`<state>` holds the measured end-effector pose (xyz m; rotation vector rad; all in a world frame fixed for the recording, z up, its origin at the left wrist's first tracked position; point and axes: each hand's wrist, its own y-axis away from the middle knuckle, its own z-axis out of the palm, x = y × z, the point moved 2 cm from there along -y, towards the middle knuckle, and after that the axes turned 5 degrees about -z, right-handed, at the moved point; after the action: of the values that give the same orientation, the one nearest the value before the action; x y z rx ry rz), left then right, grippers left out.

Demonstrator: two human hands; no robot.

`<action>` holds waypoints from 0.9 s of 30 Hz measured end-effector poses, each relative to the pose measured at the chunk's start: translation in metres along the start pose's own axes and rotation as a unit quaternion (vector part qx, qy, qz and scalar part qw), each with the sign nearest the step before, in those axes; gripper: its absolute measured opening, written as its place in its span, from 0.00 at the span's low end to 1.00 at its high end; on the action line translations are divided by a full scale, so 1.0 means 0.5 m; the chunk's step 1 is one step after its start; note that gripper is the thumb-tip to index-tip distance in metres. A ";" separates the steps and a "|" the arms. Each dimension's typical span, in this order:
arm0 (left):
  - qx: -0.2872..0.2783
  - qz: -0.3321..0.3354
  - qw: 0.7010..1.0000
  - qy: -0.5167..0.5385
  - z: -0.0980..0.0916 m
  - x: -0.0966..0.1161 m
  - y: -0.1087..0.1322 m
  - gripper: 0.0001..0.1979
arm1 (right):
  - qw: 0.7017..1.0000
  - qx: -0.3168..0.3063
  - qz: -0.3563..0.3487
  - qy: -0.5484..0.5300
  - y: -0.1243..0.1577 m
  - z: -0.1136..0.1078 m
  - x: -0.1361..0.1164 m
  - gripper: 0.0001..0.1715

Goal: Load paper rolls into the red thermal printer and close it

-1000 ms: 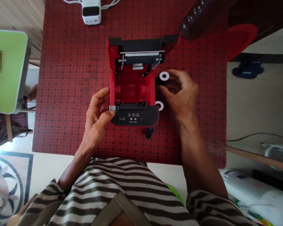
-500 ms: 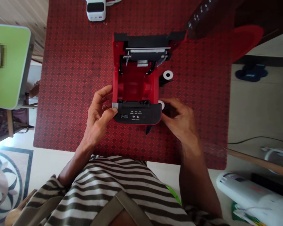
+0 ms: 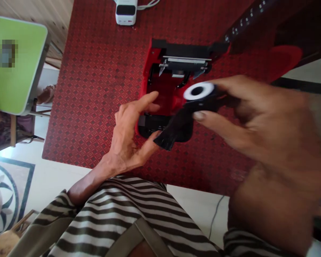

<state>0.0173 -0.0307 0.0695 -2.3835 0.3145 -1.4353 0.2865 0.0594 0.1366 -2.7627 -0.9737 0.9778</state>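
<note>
A red and black printer (image 3: 163, 82) with its lid open stands on a red patterned tablecloth (image 3: 96, 89). My right hand (image 3: 246, 114) is raised close to the camera and grips a black ribbon roll (image 3: 199, 94) with a white core; a loose black strip (image 3: 171, 134) hangs from it. My left hand (image 3: 131, 132) rests at the printer's front left corner, fingers spread, index finger reaching over the red wall, thumb near the strip's end.
A small white device (image 3: 126, 11) with a cable sits at the far edge of the cloth. A green-topped table (image 3: 13, 64) stands to the left. A dark object (image 3: 251, 21) lies at the back right.
My right hand has picked a black roll up from beside the printer and lifted it toward the camera. The left hand's fingers have opened over the printer's front.
</note>
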 end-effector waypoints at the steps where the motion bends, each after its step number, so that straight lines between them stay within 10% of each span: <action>1: -0.007 0.015 1.000 -0.010 -0.001 0.009 -0.003 0.32 | 1.000 -0.015 -0.019 0.003 -0.018 0.015 0.000 0.24; 10: 0.051 0.048 0.984 -0.161 0.005 -0.011 -0.008 0.12 | 0.986 -0.091 -0.043 0.133 -0.067 0.115 -0.017 0.11; 27: -0.028 0.008 0.991 -0.132 -0.014 -0.059 -0.057 0.10 | 0.996 -0.083 0.016 -0.011 -0.116 0.176 0.048 0.12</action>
<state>-0.0021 0.0049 0.0600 -2.5707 0.3090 -1.0974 0.2177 0.1064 0.0674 -2.9152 -1.0635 0.9769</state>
